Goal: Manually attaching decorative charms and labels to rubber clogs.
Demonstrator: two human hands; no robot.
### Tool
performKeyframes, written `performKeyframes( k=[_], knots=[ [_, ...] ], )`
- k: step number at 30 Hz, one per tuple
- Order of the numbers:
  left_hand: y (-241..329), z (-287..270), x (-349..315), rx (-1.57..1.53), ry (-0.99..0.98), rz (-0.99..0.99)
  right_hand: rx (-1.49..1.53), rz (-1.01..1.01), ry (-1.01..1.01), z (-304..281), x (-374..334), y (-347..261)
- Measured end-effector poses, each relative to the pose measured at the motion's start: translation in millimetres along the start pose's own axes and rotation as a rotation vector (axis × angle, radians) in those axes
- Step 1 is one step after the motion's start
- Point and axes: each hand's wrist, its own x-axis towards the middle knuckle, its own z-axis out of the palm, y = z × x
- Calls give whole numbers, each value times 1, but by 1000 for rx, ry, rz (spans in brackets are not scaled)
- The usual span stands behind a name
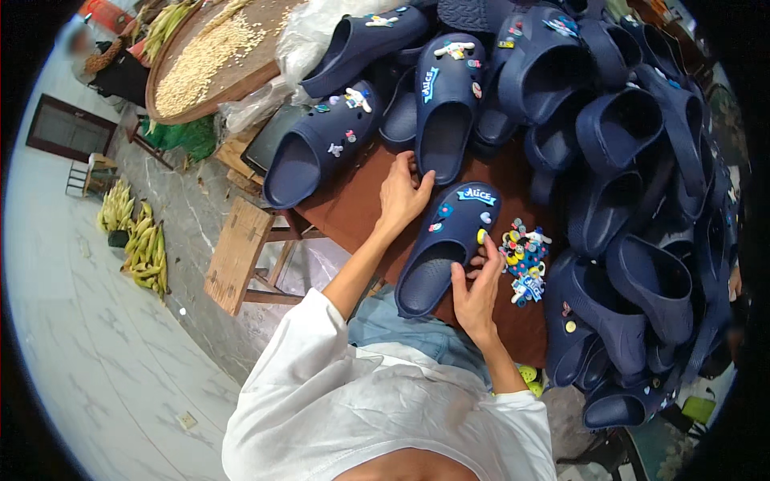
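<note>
A navy clog with several charms on its toe lies in front of me, its heel toward my body. My right hand is at its right side, thumb by the opening and fingertips at a yellow charm on the upper. Just beyond lies a second decorated navy clog. My left hand has its thumb and fingers at that clog's heel; the fingertips are partly hidden. To the right of the near clog sits a small heap of colourful shoe charms. A third decorated clog lies at the left.
A large pile of navy clogs fills the right side of the brown-covered table. Left stand a wooden stool and a round tray of pale kernels. Corn cobs lie on the floor; another person is far left.
</note>
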Motion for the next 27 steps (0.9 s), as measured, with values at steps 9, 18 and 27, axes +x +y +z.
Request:
performKeyframes(
  k=[9, 18, 27],
  knots=[
    [-14, -30, 21, -59, 158, 36, 2, -1, 32, 4, 11, 7],
    [-15, -49, 23, 185, 289, 265, 106, 42, 1, 1, 23, 13],
    [33, -48, -40, 119, 113, 342, 165, 92, 65, -18, 62, 23]
  ],
)
